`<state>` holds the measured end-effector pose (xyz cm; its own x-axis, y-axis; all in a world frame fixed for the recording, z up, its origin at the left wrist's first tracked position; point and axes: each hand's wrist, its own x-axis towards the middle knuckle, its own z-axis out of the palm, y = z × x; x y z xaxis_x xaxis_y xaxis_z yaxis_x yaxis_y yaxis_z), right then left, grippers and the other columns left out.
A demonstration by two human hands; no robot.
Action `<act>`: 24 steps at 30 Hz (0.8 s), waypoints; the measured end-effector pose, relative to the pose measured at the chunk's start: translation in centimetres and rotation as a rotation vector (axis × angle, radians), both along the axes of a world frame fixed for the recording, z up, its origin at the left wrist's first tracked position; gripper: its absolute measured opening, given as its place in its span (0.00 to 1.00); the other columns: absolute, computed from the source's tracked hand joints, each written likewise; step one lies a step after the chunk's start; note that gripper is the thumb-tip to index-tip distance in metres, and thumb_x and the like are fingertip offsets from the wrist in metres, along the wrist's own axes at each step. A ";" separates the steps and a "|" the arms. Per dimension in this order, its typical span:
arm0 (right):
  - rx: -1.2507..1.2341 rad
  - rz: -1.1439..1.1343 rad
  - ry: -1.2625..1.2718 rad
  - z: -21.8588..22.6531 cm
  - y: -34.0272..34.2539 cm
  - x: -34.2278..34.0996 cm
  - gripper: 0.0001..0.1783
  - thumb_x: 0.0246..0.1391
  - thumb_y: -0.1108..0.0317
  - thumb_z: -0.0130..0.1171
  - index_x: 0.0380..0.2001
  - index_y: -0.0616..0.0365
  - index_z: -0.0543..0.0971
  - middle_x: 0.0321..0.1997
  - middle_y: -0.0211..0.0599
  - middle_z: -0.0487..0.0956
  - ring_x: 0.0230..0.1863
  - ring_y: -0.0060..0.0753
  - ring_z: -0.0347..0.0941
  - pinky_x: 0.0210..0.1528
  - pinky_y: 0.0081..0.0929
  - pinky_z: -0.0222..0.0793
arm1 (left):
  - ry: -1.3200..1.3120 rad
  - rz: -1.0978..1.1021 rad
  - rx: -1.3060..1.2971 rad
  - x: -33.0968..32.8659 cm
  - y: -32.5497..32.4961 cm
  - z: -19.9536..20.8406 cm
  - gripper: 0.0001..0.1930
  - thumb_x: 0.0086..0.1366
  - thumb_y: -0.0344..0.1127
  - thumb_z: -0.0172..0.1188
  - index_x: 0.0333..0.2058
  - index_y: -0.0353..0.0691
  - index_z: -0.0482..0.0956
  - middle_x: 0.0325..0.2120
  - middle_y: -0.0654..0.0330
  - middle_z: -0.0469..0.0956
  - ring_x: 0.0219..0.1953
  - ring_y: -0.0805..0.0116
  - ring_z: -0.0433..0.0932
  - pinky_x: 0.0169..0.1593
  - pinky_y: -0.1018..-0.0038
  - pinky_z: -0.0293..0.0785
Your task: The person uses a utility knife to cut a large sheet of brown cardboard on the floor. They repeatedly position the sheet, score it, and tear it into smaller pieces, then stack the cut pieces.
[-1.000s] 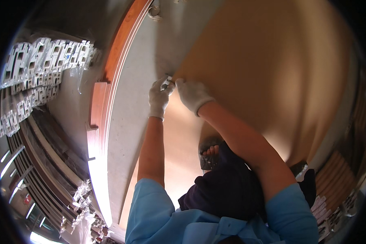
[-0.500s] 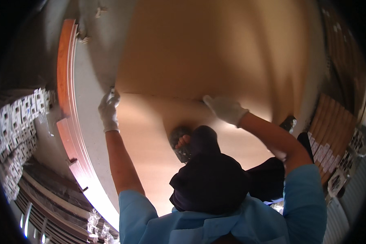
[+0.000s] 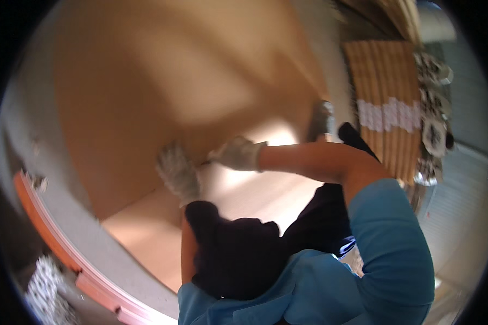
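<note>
A large brown cardboard sheet (image 3: pixel 146 70) lies spread on the floor in front of me, with a thin dark line (image 3: pixel 138 199) running across it. My left hand (image 3: pixel 180 172), in a whitish glove and slightly blurred, rests open on the sheet with fingers stretched forward. Just to its right, my gloved right hand (image 3: pixel 239 154) is closed low over the sheet near that line. A small dark tip pokes out at its fingers; what it belongs to is hidden in the grip.
An orange and pink long panel (image 3: pixel 43 227) lies at the left, beside white stacked pieces (image 3: pixel 49 292). At the right are brown long cartons with white labels (image 3: pixel 387 86) and pale profile ends (image 3: pixel 434 135). My foot in a dark slipper (image 3: pixel 320 120) presses the sheet's right side.
My view has swung to the right. My left hand has left the sheet's left edge and moved in beside my right hand, its fingers now stretched out.
</note>
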<state>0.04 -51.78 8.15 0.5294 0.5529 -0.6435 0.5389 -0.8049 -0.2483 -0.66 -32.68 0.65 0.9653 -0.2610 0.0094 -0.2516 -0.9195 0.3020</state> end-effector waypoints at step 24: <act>-0.264 -0.365 0.095 3.4 -42.4 -6.3 0.17 0.60 0.69 0.49 0.51 0.42 0.72 0.23 0.34 0.75 0.25 0.27 0.76 0.25 0.26 0.74 | -0.279 -0.109 0.048 0.6 -1.3 0.2 0.16 0.69 0.36 0.44 0.52 0.38 0.72 0.52 0.52 0.73 0.56 0.49 0.70 0.59 0.54 0.64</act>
<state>-6.22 -94.18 11.51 0.5910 0.1514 -0.7923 0.1929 -0.9803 -0.0434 -0.06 -34.00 0.84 0.8935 -0.3691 0.2556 -0.4164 -0.8942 0.1645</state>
